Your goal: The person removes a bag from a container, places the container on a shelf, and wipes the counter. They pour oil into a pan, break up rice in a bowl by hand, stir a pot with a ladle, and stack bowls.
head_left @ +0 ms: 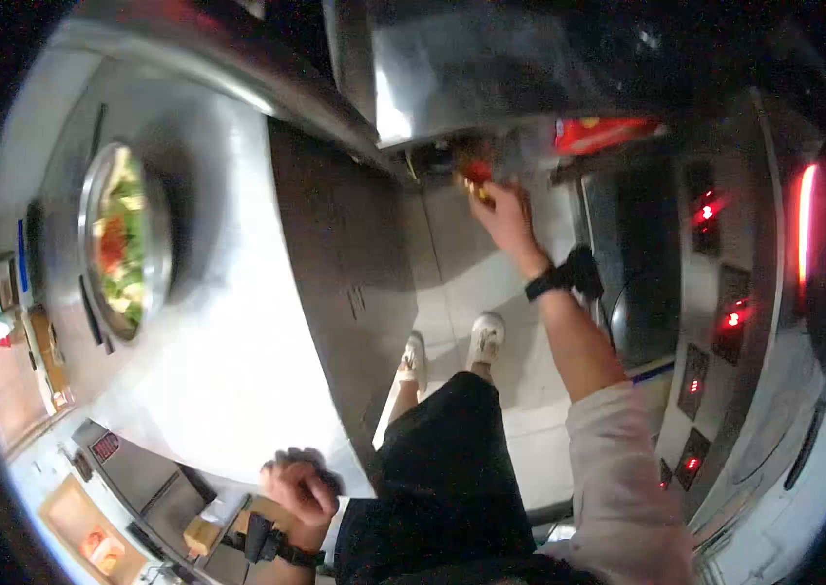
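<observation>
My right hand (507, 222) reaches far forward over the floor gap, its fingers closed on a small red and yellow thing (476, 175). What kind of thing it is, I cannot tell. A red packet (603, 135) lies a little to its right, under the edge of a dark metal unit. My left hand (301, 489) is at the near corner of the steel counter (228, 380), fingers curled, with a dark shape along its knuckles. On the counter at the left stands a metal bowl (164, 244) of chopped green and pale food (125, 205) with a red heap in it.
Dark sticks like chopsticks (91, 310) lie beside the bowl. A row of panels with red lit displays (732, 319) runs down the right side. Above hangs a dark metal unit (520, 68). My shoes (487, 336) stand on the tiled floor (447, 234) between both sides.
</observation>
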`<state>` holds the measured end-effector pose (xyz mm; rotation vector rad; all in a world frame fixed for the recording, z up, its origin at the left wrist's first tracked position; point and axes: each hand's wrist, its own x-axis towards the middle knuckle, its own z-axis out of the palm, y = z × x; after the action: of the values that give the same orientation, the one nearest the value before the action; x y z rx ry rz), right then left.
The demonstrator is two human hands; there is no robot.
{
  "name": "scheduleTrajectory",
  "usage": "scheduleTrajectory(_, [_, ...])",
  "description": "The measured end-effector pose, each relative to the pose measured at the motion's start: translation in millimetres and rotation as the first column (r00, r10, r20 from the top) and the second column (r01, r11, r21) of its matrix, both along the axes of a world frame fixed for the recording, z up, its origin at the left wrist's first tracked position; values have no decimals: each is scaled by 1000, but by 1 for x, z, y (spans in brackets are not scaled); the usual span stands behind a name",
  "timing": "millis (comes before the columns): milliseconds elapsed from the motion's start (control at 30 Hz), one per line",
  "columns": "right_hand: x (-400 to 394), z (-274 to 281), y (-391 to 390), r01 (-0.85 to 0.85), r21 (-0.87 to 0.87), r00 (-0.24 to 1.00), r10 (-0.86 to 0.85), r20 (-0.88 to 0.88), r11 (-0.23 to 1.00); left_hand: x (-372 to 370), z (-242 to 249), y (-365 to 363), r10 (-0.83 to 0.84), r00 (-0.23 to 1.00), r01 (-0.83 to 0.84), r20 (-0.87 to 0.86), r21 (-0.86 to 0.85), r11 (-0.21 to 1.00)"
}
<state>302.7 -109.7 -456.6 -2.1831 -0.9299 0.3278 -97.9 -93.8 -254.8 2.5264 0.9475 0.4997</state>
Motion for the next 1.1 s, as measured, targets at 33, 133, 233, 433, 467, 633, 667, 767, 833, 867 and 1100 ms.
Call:
scheduleTrajectory(33, [-16,-2,-15,25,72,984,-12,-176,997,3,-3,3,-24,999,26,-37,49,998])
scheduleTrajectory(133, [-27,46,-22,83,58,974,-69,-217,995,13,3,7,-13,999,17,-35,113,993])
scheduleTrajectory(233, [-34,122,-33,102,93,966,-77,-248,990,9,4,9,-12,1000,10,28,69,998])
scheduleTrajectory(433, [-85,312,-87,15,-115,905,-62,-420,993,0,44,16,-30,999,18,-45,-249,968])
scheduleTrajectory(467, [-95,330,-100,36,-61,892,-60,-448,997,-5,47,20,-30,996,52,85,-265,963])
scheduleTrajectory(633, [-161,490,-140,-33,-277,949,-57,-309,960,-39,44,16,212,931,160,297,-854,495])
scheduleTrajectory(667, [-175,513,-146,-48,-230,962,-17,-272,972,-44,59,21,156,945,161,286,-827,539])
scheduleTrajectory(767, [-201,577,-154,-130,-319,985,84,-154,939,-67,86,23,153,954,144,257,-842,519])
scheduleTrajectory(833, [-210,596,-140,-176,-214,982,156,-105,961,-65,93,36,209,942,134,262,-867,480])
scheduleTrajectory(867, [-214,606,-138,-177,-168,979,156,-131,970,-63,103,34,203,929,168,308,-842,512])
scheduleTrajectory(1100, [-265,624,-67,-172,59,934,182,-306,983,-58,227,43,-69,794,428,603,-475,769])
